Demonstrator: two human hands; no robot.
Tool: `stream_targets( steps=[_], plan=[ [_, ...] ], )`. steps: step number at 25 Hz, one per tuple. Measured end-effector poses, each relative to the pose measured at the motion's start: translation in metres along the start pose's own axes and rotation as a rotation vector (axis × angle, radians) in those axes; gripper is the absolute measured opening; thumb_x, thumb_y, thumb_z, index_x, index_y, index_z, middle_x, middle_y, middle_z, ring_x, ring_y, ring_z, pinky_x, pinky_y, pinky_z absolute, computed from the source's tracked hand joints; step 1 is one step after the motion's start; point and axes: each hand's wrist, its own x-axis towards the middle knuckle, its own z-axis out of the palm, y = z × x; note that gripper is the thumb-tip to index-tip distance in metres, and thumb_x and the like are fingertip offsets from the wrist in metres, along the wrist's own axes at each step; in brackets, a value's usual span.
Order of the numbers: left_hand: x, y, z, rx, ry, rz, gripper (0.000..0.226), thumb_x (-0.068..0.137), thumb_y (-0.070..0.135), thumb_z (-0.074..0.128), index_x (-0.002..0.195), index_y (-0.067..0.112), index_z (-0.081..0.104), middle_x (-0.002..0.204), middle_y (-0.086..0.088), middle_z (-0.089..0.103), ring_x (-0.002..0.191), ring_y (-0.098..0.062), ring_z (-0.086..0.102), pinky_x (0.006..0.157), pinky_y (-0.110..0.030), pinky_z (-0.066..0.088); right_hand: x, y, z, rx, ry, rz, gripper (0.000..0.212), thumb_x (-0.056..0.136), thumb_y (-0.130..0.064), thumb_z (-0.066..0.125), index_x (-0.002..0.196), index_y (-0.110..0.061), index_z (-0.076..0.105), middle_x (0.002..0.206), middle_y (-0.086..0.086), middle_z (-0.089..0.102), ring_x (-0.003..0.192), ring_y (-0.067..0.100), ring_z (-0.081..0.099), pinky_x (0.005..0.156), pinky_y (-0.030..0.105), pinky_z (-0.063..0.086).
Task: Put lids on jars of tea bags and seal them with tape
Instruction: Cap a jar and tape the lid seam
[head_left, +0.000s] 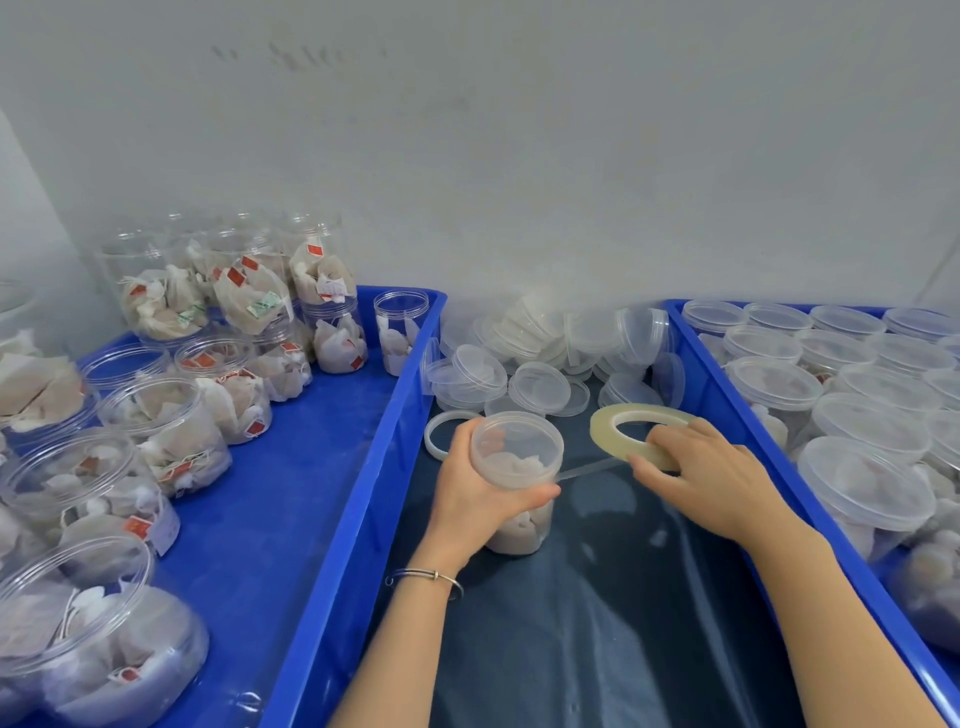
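Left hand clamps lidded jar on dark sheet; right hand grips tape roll, strip stretched to lid seam. Lidded jars right (sealing unclear); open jars left remain.

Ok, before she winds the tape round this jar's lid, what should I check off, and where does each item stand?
1. Lid seated on the jar: looks ok, sits level.
2. Left hand holds jar steady: ok, fingers wrapped round it.
3. Right hand holds the tape roll: ok.
4. Tape strip runs from roll to jar: ok, looks taut.
5. Strip end stuck at the lid seam: cannot tell, thumb hides it.
6. Spare lids clear of the jar: ok.
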Motion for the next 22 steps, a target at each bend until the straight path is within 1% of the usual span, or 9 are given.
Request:
stream_targets(
  steps=[3,6,10,13,14,16,18,20,22],
  plan=[
    [-0.005,0.001,-0.005,0.009,-0.092,0.029,0.079,0.053,0.016,0.095,0.119,0.03,0.054,0.114,0.016,0.063,0.107,0.007,0.056,0.092,-0.018,0.047,0.018,-0.008,0.005,-0.016,-0.041,-0.05,0.03,0.089,-0.052,0.038,0.08,-0.024,0.046,0.09,-0.013,0.051,0.096,0.011,0.041,0.073,0.032,0.032],
    [-0.006,0.004,-0.012,0.011,-0.215,0.022,0.08,0.056,0.017,0.093,0.124,0.031,0.053,0.12,0.018,0.061,0.114,0.004,0.054,0.096,-0.02,0.045,0.032,-0.02,0.012,-0.014,-0.058,-0.097,0.03,0.089,-0.051,0.037,0.085,-0.024,0.048,0.095,-0.011,0.051,0.099,0.011,0.04,0.077,0.034,0.031],
    [0.0,0.018,-0.02,0.243,-0.34,-0.038,0.098,0.058,0.032,0.092,0.137,0.042,0.036,0.135,0.019,0.031,0.124,0.01,0.036,0.11,-0.028,0.035,0.035,-0.027,0.022,0.043,-0.071,-0.137,0.031,0.092,-0.05,0.038,0.087,-0.023,0.05,0.093,-0.012,0.052,0.097,0.011,0.04,0.075,0.034,0.032],
    [0.003,0.034,-0.025,0.337,-0.344,-0.075,0.119,0.058,0.033,0.091,0.151,0.036,0.016,0.139,0.018,0.035,0.127,-0.002,0.039,0.103,-0.027,0.039,0.034,-0.026,0.021,0.058,-0.075,-0.136,0.027,0.094,-0.05,0.038,0.087,-0.026,0.05,0.094,-0.013,0.051,0.098,0.01,0.04,0.077,0.036,0.034],
    [0.005,0.042,-0.023,0.416,-0.371,-0.076,0.116,0.062,0.031,0.09,0.151,0.033,0.015,0.139,0.016,0.035,0.129,-0.006,0.037,0.1,-0.025,0.037,0.033,-0.025,0.02,0.054,-0.073,-0.137,0.027,0.094,-0.05,0.038,0.087,-0.026,0.05,0.095,-0.013,0.051,0.099,0.01,0.039,0.078,0.036,0.034],
    [0.008,0.056,-0.015,0.662,-0.428,-0.088,0.106,0.07,0.03,0.084,0.151,0.024,0.015,0.144,0.004,0.029,0.136,-0.019,0.028,0.102,-0.032,0.037,0.032,-0.026,0.019,0.049,-0.066,-0.147,0.029,0.094,-0.051,0.039,0.087,-0.026,0.051,0.095,-0.013,0.051,0.099,0.01,0.04,0.077,0.036,0.035],
    [0.011,0.07,-0.007,0.873,-0.417,-0.09,0.093,0.077,0.022,0.078,0.148,0.017,0.019,0.143,-0.004,0.02,0.132,-0.028,0.026,0.101,-0.037,0.038,0.03,-0.027,0.017,0.069,-0.048,-0.154,0.032,0.093,-0.052,0.04,0.086,-0.024,0.052,0.091,-0.012,0.052,0.095,0.011,0.042,0.073,0.035,0.037],
    [0.012,0.076,0.0,0.909,-0.42,-0.094,0.08,0.082,0.005,0.068,0.147,0.014,0.021,0.146,-0.006,0.015,0.129,-0.03,0.031,0.096,-0.036,0.043,0.026,-0.027,0.014,0.116,-0.033,-0.144,0.037,0.091,-0.054,0.042,0.083,-0.02,0.055,0.086,-0.01,0.053,0.085,0.014,0.047,0.067,0.035,0.042],
    [0.012,0.075,0.006,0.85,-0.44,-0.131,0.083,0.084,0.005,0.062,0.15,0.014,0.013,0.154,-0.004,0.003,0.136,-0.032,0.022,0.102,-0.042,0.04,0.022,-0.028,0.014,0.156,-0.032,-0.119,0.04,0.091,-0.054,0.043,0.081,-0.018,0.056,0.082,-0.007,0.054,0.078,0.017,0.05,0.067,0.039,0.046]
  ],
)
